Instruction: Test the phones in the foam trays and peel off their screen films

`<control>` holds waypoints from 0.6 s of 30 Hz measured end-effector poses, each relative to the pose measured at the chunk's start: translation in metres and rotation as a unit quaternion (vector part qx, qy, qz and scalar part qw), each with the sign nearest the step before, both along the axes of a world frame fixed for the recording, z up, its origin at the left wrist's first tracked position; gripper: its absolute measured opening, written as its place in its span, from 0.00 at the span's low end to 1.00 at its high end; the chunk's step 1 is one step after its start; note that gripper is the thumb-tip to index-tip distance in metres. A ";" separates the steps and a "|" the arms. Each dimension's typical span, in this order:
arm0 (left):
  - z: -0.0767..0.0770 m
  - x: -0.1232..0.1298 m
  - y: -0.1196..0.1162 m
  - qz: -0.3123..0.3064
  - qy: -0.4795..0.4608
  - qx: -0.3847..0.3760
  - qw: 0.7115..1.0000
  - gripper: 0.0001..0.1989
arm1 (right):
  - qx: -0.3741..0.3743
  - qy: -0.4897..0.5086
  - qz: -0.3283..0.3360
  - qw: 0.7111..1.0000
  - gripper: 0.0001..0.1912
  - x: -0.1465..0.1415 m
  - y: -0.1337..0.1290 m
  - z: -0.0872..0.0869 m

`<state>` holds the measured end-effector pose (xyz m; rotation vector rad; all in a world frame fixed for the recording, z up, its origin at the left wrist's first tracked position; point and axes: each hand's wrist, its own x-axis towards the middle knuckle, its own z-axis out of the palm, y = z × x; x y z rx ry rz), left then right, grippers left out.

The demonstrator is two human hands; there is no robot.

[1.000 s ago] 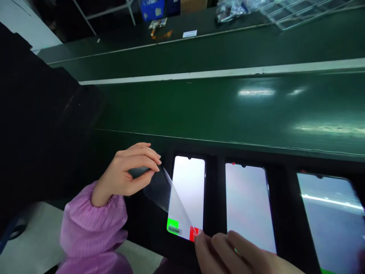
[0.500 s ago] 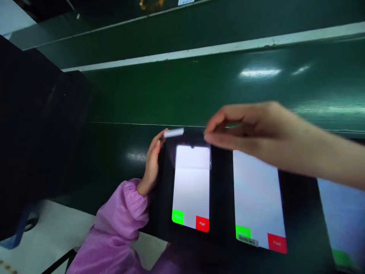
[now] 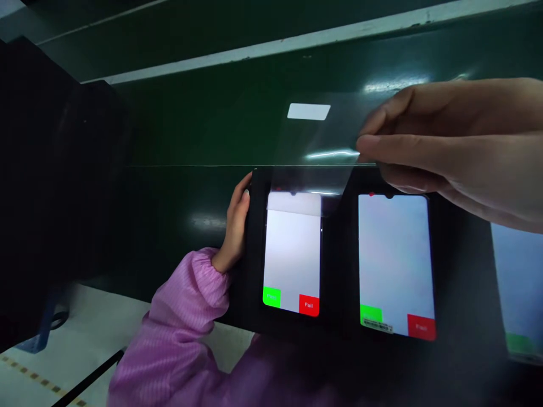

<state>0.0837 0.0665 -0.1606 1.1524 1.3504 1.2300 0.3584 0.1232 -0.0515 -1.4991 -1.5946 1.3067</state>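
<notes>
Between the thumb and fingertips of my right hand (image 3: 453,141) is the right edge of a clear film sheet (image 3: 316,144). The sheet tilts above the top of a phone (image 3: 292,243) and bears a white rectangle (image 3: 309,112) near its upper edge. The phone's lit white screen shows a green box and a red "Fail" box. My left hand (image 3: 235,229) grips the left edge of a black tray (image 3: 339,271) around the phone. To the right lies a second lit phone (image 3: 395,254) with similar boxes and a small label at its bottom.
A third lit screen (image 3: 520,271) is partly cut off at the right edge. The dark green bench (image 3: 190,130) extends behind the tray, with a pale strip (image 3: 280,46) across it. A large dark shape (image 3: 55,186) stands at left, above a blue object (image 3: 38,333) on the floor.
My right hand has lifted away from the phone and moved up and right, raising the clear film with it. My left hand stays on the tray's edge. The view has shifted slightly.
</notes>
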 end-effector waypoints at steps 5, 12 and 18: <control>-0.001 -0.002 0.001 -0.003 0.002 0.014 1.000 0.25 | 0.006 -0.005 0.021 1.000 0.19 -0.004 -0.017 0.003; -0.019 -0.008 0.006 -0.033 0.094 0.078 0.992 0.30 | 0.011 -0.026 0.050 0.998 0.12 -0.016 -0.043 0.010; 0.000 -0.013 -0.007 0.005 0.090 0.164 0.982 0.23 | 0.019 -0.023 0.073 0.997 0.07 -0.031 -0.059 0.018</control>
